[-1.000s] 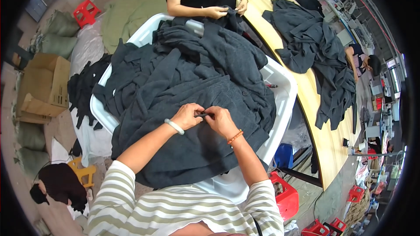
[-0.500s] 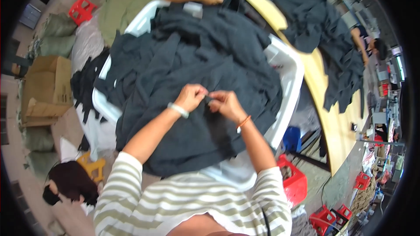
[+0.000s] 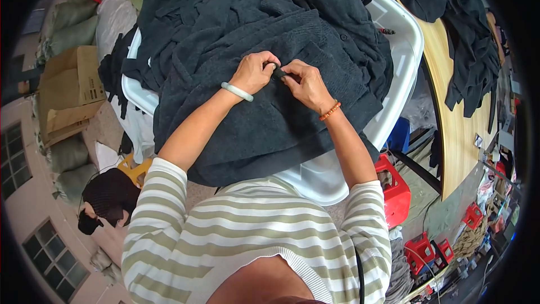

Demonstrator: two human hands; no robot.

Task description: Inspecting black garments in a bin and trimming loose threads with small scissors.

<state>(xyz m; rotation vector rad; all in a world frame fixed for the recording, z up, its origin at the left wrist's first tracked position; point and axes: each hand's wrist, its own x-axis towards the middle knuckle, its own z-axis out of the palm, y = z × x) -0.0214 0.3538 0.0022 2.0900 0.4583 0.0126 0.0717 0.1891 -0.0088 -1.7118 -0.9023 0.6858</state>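
A heap of dark knit garments (image 3: 236, 129) fills and overhangs a white plastic tub (image 3: 406, 50) in front of me. Above the middle of the heap, my left hand (image 3: 254, 72) and my right hand (image 3: 306, 83) meet, fingertips almost touching. Both pinch a small bunched piece of dark fabric (image 3: 278, 72) between thumb and fingers. Whether it is an edge, a seam or a button spot is too small to tell. A dark round button (image 3: 343, 37) shows on the knit to the right of my hands.
At the right runs a pale wooden table (image 3: 458, 152) with more dark garments (image 3: 472, 50) on it. A red stool (image 3: 395, 191) stands by my right elbow. Left are a cardboard box (image 3: 73, 90), stuffed sacks (image 3: 73, 152) and a dark-haired person (image 3: 109, 197) beside a yellow stool (image 3: 135, 170).
The view has tilted, so the tub and heap sit higher and the co-worker's arm at the far side is out of sight. Both hands still pinch the fabric, close together.
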